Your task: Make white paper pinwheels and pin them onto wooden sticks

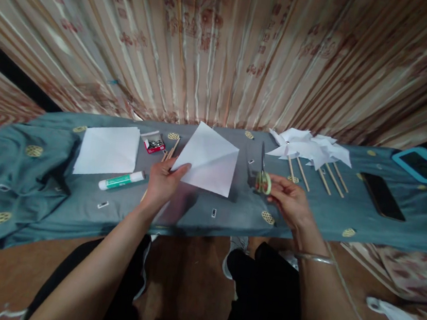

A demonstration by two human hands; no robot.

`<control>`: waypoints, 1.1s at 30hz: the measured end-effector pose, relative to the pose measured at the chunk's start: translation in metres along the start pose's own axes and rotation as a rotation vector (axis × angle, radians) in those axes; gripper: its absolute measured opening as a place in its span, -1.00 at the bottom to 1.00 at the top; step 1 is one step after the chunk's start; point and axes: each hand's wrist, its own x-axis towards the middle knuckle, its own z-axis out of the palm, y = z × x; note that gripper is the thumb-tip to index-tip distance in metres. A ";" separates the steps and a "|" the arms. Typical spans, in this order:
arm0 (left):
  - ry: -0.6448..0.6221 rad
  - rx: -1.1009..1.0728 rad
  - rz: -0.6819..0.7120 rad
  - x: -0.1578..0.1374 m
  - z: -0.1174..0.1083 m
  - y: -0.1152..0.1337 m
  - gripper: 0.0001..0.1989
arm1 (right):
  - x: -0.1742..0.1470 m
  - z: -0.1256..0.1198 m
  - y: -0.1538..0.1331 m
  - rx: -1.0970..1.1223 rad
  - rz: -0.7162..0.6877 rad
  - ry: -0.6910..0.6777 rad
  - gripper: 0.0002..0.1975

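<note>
My left hand (165,177) pinches the left corner of a white square sheet of paper (209,159), which is tilted up off the cloth and shows a faint diagonal crease. In my right hand (289,198) is a pair of scissors (263,181) with pale green handles, gripped by the handles. Its blades point away from me and look closed, apart from the sheet. Beneath and beside my left hand lie several thin wooden sticks (170,150), partly hidden by it.
A paper stack (107,150), a glue stick (121,180) and a red box of metal pins (154,143) lie left. To the right are several paper pinwheels (312,146) on sticks, a phone (383,196) and a blue-framed tablet (423,165). A curtain (226,52) hangs behind the cloth-covered table (198,219).
</note>
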 end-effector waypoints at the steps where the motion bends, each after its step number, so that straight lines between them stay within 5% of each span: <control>1: 0.033 -0.069 -0.024 0.001 -0.003 0.004 -0.76 | -0.004 0.006 -0.004 0.069 0.009 -0.045 -0.58; 8: 0.154 -0.557 -0.166 0.007 -0.018 0.028 -0.70 | -0.025 0.058 -0.004 0.414 0.175 -0.244 -0.68; 13: 0.205 -0.578 -0.138 0.009 -0.031 0.034 -0.71 | -0.037 0.081 0.003 0.409 0.321 -0.364 -0.65; 22: 0.292 -0.507 -0.129 0.010 -0.056 0.029 -0.73 | -0.051 0.102 0.004 0.394 0.356 -0.424 -0.61; 33: 0.299 -0.486 -0.105 0.008 -0.063 0.026 -0.74 | -0.059 0.109 0.016 0.077 0.036 -0.687 -0.38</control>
